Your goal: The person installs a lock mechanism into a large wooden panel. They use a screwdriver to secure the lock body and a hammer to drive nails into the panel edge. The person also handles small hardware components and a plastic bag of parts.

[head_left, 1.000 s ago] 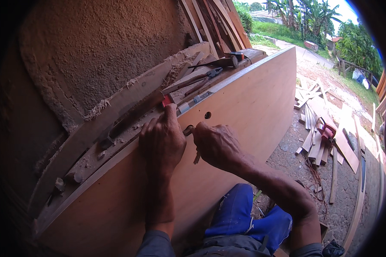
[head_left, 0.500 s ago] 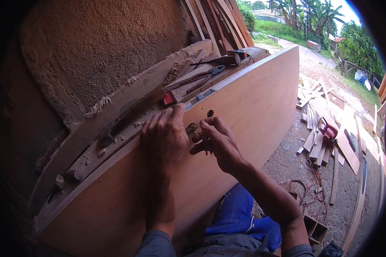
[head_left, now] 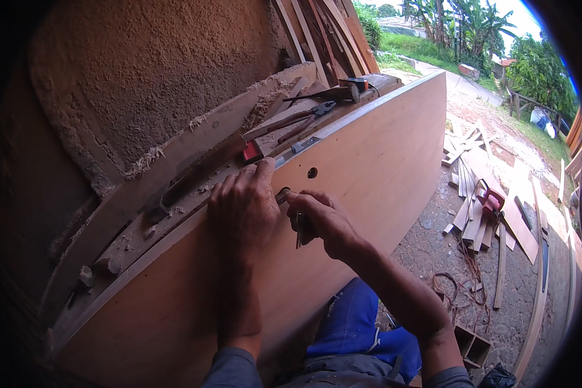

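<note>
The right hand (head_left: 313,216) is pinching keys (head_left: 298,238) at the lock (head_left: 282,194) of the door (head_left: 368,161). The left hand (head_left: 241,202) lies over its edge; I cannot tell if gripping.

The head view comes from the left one of two fisheye cameras worn side by side on the person's head, looking down and forward past blue trousers (head_left: 352,323) at the lower edge. It sits within arm's reach of the work, so the left hand (head_left: 240,210) and right hand (head_left: 326,221) fall near the middle, against the wooden board (head_left: 375,161). The wide lens also takes in a rough wall (head_left: 187,77) at upper left, the ground (head_left: 427,258) at right and distant trees (head_left: 462,26) at upper right, bending straight edges toward a dark round rim
</note>
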A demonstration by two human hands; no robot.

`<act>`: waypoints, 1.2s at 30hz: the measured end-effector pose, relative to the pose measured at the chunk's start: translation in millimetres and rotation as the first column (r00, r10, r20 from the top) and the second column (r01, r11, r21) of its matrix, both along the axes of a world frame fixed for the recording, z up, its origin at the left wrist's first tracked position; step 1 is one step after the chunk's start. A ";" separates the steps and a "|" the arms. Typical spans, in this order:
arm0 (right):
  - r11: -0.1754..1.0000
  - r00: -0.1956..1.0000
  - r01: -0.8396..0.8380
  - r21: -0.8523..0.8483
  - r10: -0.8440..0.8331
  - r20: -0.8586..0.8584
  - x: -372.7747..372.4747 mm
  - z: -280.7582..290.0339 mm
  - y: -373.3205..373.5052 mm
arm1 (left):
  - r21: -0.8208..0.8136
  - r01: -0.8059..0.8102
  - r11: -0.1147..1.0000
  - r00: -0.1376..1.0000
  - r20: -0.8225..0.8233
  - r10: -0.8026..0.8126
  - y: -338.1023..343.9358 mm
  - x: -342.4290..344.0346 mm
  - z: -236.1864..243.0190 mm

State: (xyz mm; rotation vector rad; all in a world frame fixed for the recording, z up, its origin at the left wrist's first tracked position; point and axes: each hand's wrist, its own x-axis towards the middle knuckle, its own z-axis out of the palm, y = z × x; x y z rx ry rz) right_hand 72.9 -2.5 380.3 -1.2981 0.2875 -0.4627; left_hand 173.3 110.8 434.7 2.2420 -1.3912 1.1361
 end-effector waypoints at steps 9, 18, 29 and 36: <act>0.992 0.986 0.124 -0.009 -0.122 0.109 1.6 -10.1 14.4 | -0.055 0.055 0.997 0.998 -0.016 -0.056 -2.2 6.1 -2.6; 0.204 0.928 0.261 -0.944 -0.323 0.187 -9.1 7.0 0.3 | 0.006 -0.023 1.000 1.000 0.003 0.023 -0.8 4.6 -1.2; 0.981 0.996 -0.022 -0.194 0.037 0.076 -2.6 -5.8 -1.3 | -0.028 0.033 0.999 0.999 0.025 -0.032 -5.9 3.2 -1.8; 0.999 0.998 -0.025 -0.033 0.027 0.053 -4.3 -1.5 4.7 | -0.050 0.011 0.999 1.000 -0.016 -0.011 -3.5 3.8 -2.7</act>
